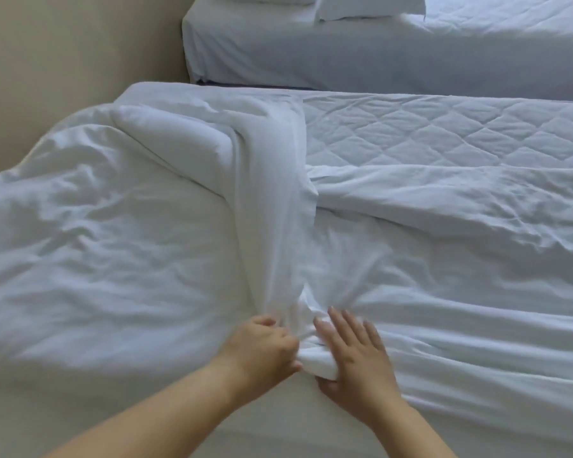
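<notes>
Nearby, L hand (pixel 265 347) fingers (pixel 283 337) pinch bunched sheet (pixel 275 233), R hand (pixel 356 355) fingers (pixel 339 322) spread flat on it; pillow (pixel 179 143) lies behind.

bedroom, hotel-like: two beds (pixel 411 133) side by side, white linen (pixel 113 226), stacked pillows (pixel 361 6), beige wall (pixel 63 61)

Left hand (pixel 265 347): fingers curled, gripping the bunched sheet (pixel 315 361) from its left side
Right hand (pixel 356 353): lies flat just right of the bunch, fingers straight and spread
Forearms: bare, both stretched forward, converging on the bunch
</notes>
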`<state>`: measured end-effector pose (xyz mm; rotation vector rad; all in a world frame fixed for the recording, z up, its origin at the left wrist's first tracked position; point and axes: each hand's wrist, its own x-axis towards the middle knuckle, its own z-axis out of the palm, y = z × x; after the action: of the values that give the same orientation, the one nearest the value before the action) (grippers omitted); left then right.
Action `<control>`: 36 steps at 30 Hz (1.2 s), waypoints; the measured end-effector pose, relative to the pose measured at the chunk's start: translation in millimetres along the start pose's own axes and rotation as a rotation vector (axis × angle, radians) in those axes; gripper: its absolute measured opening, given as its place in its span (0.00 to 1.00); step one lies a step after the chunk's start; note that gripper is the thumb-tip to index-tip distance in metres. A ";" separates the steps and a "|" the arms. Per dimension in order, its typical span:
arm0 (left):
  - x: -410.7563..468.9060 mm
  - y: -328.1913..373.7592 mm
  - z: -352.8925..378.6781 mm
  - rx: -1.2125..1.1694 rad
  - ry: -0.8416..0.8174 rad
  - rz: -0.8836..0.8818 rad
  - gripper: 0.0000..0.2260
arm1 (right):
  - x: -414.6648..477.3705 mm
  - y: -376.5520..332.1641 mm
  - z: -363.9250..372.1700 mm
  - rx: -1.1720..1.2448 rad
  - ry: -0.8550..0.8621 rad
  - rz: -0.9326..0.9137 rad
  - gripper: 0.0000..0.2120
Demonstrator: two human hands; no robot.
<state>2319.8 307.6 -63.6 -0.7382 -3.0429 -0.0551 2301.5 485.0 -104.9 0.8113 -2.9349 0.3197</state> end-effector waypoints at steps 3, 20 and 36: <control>-0.7 15.6 23.5 0.004 -0.010 -0.035 0.17 | -20.1 -2.4 31.3 -0.084 -0.083 -0.019 0.38; 80.7 -153.0 -75.0 -0.353 0.324 -0.907 0.28 | 11.1 7.6 13.0 0.158 -0.017 -0.013 0.52; -87.2 -114.3 -37.3 -0.141 0.562 -0.983 0.36 | 43.1 -78.3 44.9 0.047 -0.240 -0.219 0.34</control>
<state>2344.9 164.8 -31.6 0.7073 -2.5328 -0.3958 2304.0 388.0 -129.0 1.2475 -3.0210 0.2933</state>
